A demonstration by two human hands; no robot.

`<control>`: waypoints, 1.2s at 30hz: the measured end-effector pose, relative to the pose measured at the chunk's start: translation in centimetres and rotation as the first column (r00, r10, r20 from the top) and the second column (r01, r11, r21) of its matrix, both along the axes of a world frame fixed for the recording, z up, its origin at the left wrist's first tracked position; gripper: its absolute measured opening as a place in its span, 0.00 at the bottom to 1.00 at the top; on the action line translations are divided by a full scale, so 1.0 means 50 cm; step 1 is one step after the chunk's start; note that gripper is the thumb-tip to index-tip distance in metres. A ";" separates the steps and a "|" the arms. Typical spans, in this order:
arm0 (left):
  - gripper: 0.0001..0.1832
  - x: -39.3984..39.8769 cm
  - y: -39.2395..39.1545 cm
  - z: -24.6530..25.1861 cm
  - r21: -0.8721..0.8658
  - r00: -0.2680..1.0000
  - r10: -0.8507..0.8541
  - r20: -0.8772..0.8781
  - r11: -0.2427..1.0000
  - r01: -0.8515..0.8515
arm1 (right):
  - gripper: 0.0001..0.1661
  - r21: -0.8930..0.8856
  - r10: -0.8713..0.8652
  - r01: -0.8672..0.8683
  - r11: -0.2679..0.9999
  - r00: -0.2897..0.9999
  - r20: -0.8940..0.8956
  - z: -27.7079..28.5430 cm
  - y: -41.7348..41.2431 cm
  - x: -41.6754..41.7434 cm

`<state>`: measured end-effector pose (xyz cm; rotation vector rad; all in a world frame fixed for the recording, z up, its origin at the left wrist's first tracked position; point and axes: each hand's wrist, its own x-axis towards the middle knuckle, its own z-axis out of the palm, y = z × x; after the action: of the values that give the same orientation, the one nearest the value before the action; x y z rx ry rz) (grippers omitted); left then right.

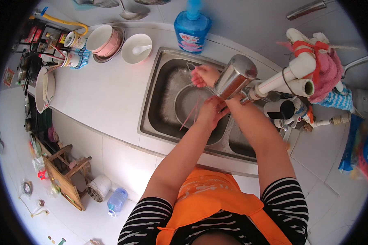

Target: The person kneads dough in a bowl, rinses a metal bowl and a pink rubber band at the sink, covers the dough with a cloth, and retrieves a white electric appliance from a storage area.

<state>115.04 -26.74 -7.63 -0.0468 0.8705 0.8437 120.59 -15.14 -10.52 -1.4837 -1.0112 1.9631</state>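
Both my hands are over the left basin of a stainless steel double sink [143, 122]. My right hand [205, 76] is blurred, its fingers curled over the far part of the basin; whether it holds anything cannot be made out. Close to my right wrist, my left hand [213, 111] has its fingers apart and nothing visible in it. A shiny metal cylinder [237, 73] by the tap hides part of both hands. Below them, a round metal pan [179, 105] sits in the basin. Thin pink sticks [190, 114], like chopsticks, slant across its rim.
White pipes [276, 81] jut over the sink's right side, with a pink cloth [328, 73] hung on them. A blue soap bottle [191, 30] stands behind the sink. On the left counter are a white bowl with a spoon [130, 43], stacked pink bowls [100, 39] and a large basin [46, 88].
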 end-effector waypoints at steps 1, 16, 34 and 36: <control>0.11 0.001 0.009 0.008 -0.033 0.999 0.004 -0.051 0.999 -0.006 | 0.29 0.036 0.054 -0.053 0.998 0.998 -0.025 0.019 -0.028 0.009; 0.27 0.079 -0.038 -0.011 0.155 0.995 -0.004 0.096 0.988 -0.011 | 0.14 0.437 -0.324 0.151 0.887 0.877 0.355 0.018 -0.240 0.132; 0.21 0.065 -0.011 -0.018 0.127 0.986 0.135 0.100 0.981 -0.147 | 0.28 0.148 -0.548 0.532 0.834 0.830 0.100 -0.040 -0.236 0.089; 0.19 0.057 0.015 -0.086 0.165 0.999 0.049 0.006 0.985 -0.049 | 0.29 0.272 -0.533 0.488 0.829 0.838 0.121 -0.030 -0.246 0.076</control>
<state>117.90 -26.01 -11.92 0.0764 0.7972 0.9595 124.39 -27.44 -12.01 -1.6243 -0.7730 1.2951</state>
